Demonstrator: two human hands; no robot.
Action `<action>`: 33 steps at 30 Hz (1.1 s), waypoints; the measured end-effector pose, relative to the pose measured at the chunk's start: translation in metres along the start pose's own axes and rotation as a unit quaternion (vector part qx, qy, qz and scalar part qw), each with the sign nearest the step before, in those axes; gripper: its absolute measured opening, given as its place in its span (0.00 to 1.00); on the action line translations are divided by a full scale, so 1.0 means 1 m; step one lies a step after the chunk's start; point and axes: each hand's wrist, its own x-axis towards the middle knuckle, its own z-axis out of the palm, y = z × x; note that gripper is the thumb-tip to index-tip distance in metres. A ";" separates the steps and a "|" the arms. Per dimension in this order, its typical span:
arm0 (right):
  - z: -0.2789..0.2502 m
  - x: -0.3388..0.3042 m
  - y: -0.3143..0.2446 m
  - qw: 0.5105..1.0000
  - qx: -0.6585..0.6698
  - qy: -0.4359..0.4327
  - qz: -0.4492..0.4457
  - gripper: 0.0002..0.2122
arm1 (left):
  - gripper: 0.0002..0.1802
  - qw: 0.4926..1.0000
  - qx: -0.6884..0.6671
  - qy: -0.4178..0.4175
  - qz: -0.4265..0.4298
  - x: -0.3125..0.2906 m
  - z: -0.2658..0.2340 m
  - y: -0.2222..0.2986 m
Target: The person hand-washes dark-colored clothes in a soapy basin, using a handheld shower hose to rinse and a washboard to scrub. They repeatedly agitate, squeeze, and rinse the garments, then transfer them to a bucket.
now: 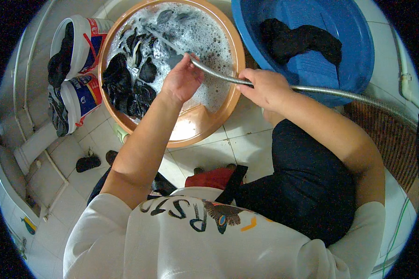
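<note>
My left hand (182, 80) grips the end of a metal shower hose (340, 93) over an orange basin (228, 107). The hose end points into the basin's foamy water, where several dark garments (125, 83) lie along the left side. My right hand (264, 88) holds the same hose farther back, just past the basin's right rim. From there the hose runs off to the right edge of the view.
A blue basin (358, 42) with a ribbed washboard and a black garment (298, 42) stands at the upper right. Two white buckets (86, 39) draped with dark cloth stand left of the orange basin. White tiled floor lies below, with a brown mat (391, 135) at right.
</note>
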 end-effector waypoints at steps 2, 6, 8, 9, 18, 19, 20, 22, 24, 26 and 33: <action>-0.001 0.000 -0.001 0.999 -0.028 -0.008 -0.023 0.16 | 0.11 1.000 0.006 -0.010 -0.003 -0.002 0.000 -0.003; 0.015 0.003 0.005 0.996 -0.023 0.049 -0.065 0.14 | 0.11 0.998 0.034 -0.027 -0.047 -0.013 0.019 -0.021; 0.016 0.003 0.003 0.996 -0.014 0.054 -0.064 0.14 | 0.11 0.997 0.040 -0.002 -0.065 -0.019 0.028 -0.030; 0.016 0.004 0.002 0.996 -0.016 0.056 -0.061 0.13 | 0.11 0.996 0.041 0.011 -0.073 -0.020 0.030 -0.033; 0.009 0.003 0.000 0.996 -0.051 0.053 -0.044 0.11 | 0.13 0.996 0.052 0.027 -0.061 -0.013 0.022 -0.042; 0.009 0.004 0.001 0.996 -0.051 0.053 -0.048 0.11 | 0.13 0.996 0.053 0.025 -0.062 -0.008 0.016 -0.041; 0.009 0.004 0.001 0.996 -0.052 0.054 -0.051 0.11 | 0.13 0.996 0.053 0.022 -0.063 -0.006 0.011 -0.041; 0.009 0.004 0.001 0.996 -0.060 0.048 -0.050 0.11 | 0.13 0.996 0.051 0.032 -0.061 -0.005 0.011 -0.042; 0.009 0.003 0.000 0.996 -0.064 0.047 -0.048 0.11 | 0.13 0.996 0.050 0.041 -0.063 -0.006 0.012 -0.043; 0.010 0.003 0.000 0.996 -0.065 0.051 -0.046 0.11 | 0.12 0.995 0.051 0.048 -0.069 -0.007 0.016 -0.045; 0.013 0.002 -0.001 0.994 -0.053 0.074 -0.054 0.11 | 0.13 0.994 0.042 0.050 -0.087 -0.008 0.023 -0.055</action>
